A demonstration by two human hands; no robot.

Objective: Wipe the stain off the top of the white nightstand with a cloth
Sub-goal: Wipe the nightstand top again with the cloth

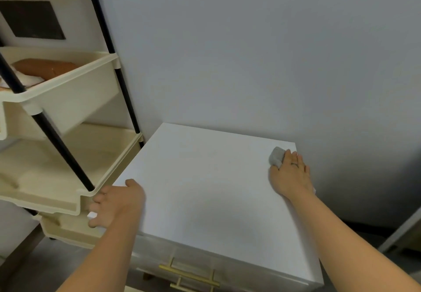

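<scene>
The white nightstand (205, 189) stands against the wall, its flat top filling the middle of the view. No stain shows on it. My right hand (290, 175) lies flat near the back right corner, fingers straight, pressing a small grey cloth (276, 157) onto the top. The cloth sticks out past my fingertips. My left hand (116, 203) grips the nightstand's left edge, thumb on top and fingers curled over the side.
A cream tiered cart (61, 162) with black poles stands close against the nightstand's left side; its upper tray holds a brown object (43, 67). A gold drawer handle (189, 277) shows on the front. The grey wall (250, 52) rises behind.
</scene>
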